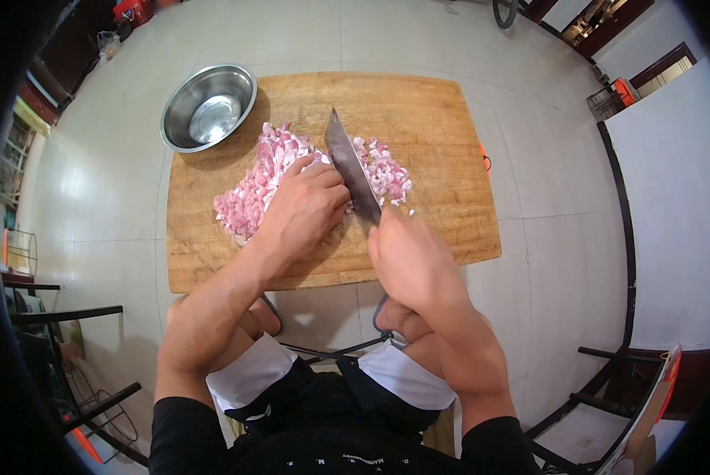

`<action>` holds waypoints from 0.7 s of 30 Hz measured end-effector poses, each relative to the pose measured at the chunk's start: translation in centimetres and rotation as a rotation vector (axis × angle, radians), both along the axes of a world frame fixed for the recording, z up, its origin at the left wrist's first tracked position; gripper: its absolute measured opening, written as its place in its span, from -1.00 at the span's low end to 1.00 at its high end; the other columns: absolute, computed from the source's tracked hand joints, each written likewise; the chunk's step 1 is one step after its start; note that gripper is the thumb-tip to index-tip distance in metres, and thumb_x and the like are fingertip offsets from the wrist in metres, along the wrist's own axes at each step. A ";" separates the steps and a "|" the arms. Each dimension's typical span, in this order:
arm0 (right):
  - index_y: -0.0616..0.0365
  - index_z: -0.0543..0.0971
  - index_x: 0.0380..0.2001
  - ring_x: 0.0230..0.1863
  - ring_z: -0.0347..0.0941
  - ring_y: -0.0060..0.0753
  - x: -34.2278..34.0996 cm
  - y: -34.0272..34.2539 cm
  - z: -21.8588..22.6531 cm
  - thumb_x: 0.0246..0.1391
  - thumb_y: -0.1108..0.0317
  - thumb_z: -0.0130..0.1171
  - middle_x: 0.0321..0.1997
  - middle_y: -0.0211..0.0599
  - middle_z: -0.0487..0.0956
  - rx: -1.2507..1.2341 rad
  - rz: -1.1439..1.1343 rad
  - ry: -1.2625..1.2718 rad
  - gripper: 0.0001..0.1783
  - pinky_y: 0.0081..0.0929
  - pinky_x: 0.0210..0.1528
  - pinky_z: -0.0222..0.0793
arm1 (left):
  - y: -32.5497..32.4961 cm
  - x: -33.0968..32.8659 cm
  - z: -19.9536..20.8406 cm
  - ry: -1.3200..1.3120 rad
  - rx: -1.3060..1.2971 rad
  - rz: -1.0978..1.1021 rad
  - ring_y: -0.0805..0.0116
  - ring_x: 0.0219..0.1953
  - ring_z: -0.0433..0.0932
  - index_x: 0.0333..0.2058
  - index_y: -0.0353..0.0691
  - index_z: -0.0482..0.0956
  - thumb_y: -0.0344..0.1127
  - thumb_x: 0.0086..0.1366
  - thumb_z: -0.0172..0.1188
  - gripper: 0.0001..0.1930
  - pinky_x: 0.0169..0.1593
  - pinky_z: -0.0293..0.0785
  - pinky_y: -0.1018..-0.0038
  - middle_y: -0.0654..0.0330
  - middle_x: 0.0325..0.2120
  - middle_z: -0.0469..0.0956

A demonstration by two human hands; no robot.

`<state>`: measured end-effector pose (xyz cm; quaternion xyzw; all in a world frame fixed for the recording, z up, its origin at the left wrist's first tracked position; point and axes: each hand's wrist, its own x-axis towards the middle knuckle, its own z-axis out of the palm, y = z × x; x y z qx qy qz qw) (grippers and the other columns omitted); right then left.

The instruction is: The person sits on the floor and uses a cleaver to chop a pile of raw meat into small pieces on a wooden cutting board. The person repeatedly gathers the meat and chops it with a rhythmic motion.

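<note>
A cleaver (pixel 348 157) stands edge down on the wooden board (pixel 442 166), its blade pointing away from me. My right hand (pixel 409 252) is wrapped round its handle, which is mostly hidden. Just left of the blade, my left hand (pixel 311 198) presses on the diced raw meat (pixel 248 194) with its fingers curled, the knuckles close to the steel. This pink and white meat spreads in a large heap to the left. A smaller pile of chopped meat (pixel 386 172) lies right of the blade.
A shiny metal bowl (pixel 210 111) rests at the board's far left corner. Pale floor tiles (pixel 561 182) surround the board. Black metal racks (pixel 78 313) stand at the lower left, and a black frame (pixel 608 396) is at the lower right. My feet are just below the near edge.
</note>
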<state>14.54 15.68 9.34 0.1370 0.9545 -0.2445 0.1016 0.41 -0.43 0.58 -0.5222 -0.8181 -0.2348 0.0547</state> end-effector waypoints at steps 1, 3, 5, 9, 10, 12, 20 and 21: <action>0.40 0.59 -0.19 -0.13 0.75 0.40 -0.8 0.0 -0.6 0.37 0.35 0.20 -0.27 0.33 0.74 0.016 -0.013 0.012 -0.76 0.19 -0.04 0.67 | 0.0 -0.1 0.0 -0.001 -0.013 -0.003 0.16 0.09 0.64 -0.23 -0.13 0.75 -0.31 0.20 0.49 -0.83 0.44 0.39 0.03 0.23 -0.19 0.68; 0.40 0.61 -0.19 -0.09 0.74 0.41 -2.1 -0.1 -1.3 0.35 0.36 0.22 -0.21 0.36 0.74 0.004 0.003 0.072 -0.76 0.18 -0.01 0.68 | 0.0 -0.1 0.0 0.001 -0.009 -0.016 0.16 0.07 0.64 -0.25 -0.13 0.74 -0.32 0.21 0.49 -0.84 0.45 0.39 0.02 0.23 -0.21 0.67; 0.43 0.62 -0.18 -0.07 0.74 0.41 -3.4 0.2 -1.7 0.34 0.35 0.24 -0.17 0.39 0.75 0.001 -0.008 0.109 -0.74 0.17 0.00 0.68 | -0.2 -0.1 -0.3 0.008 0.023 -0.034 0.17 0.05 0.65 -0.27 -0.12 0.73 -0.32 0.22 0.48 -0.86 0.46 0.38 0.01 0.23 -0.23 0.66; 0.51 0.63 -0.11 -0.15 0.77 0.34 -6.0 1.8 -3.4 0.37 0.30 0.20 -0.21 0.37 0.75 -0.103 -0.153 0.073 -0.64 0.12 -0.05 0.69 | -0.2 0.2 0.4 0.020 0.005 -0.064 0.18 0.04 0.66 -0.28 -0.12 0.72 -0.31 0.25 0.45 -0.89 0.50 0.35 -0.01 0.25 -0.24 0.65; 0.53 0.63 -0.10 -0.26 0.77 0.24 -6.3 2.7 -3.4 0.37 0.30 0.17 -0.27 0.30 0.75 -0.196 -0.192 0.035 -0.63 0.07 -0.11 0.69 | -0.2 0.2 0.7 0.020 -0.013 -0.065 0.19 0.04 0.66 -0.28 -0.12 0.73 -0.30 0.27 0.45 -0.90 0.52 0.34 -0.01 0.25 -0.24 0.65; 0.55 0.62 -0.07 -0.48 0.76 0.05 -7.1 3.9 -3.0 0.38 0.29 0.11 -0.39 0.17 0.75 -0.378 -0.274 -0.041 -0.60 -0.03 -0.24 0.69 | -0.6 0.3 0.6 0.036 -0.031 -0.056 0.20 0.06 0.66 -0.23 -0.12 0.74 -0.27 0.30 0.44 -0.88 0.53 0.32 -0.01 0.25 -0.21 0.67; 0.45 0.60 -0.20 -0.57 0.69 -0.02 -4.9 5.3 -2.7 0.41 0.27 0.19 -0.47 0.11 0.70 -0.438 -0.307 0.095 -0.66 -0.04 -0.36 0.61 | -1.1 0.7 -0.1 0.151 0.005 0.101 0.16 0.36 0.52 0.11 -0.09 0.74 -0.13 0.36 0.46 -0.61 0.55 0.27 -0.10 0.22 0.14 0.65; 0.45 0.60 -0.19 -0.56 0.69 0.05 -4.2 5.0 -2.3 0.42 0.26 0.20 -0.46 0.15 0.70 -0.407 -0.293 0.108 -0.66 -0.01 -0.35 0.60 | -1.0 0.7 -0.1 0.162 0.017 0.106 0.15 0.37 0.52 0.11 -0.10 0.73 -0.12 0.35 0.47 -0.60 0.55 0.27 -0.11 0.22 0.15 0.64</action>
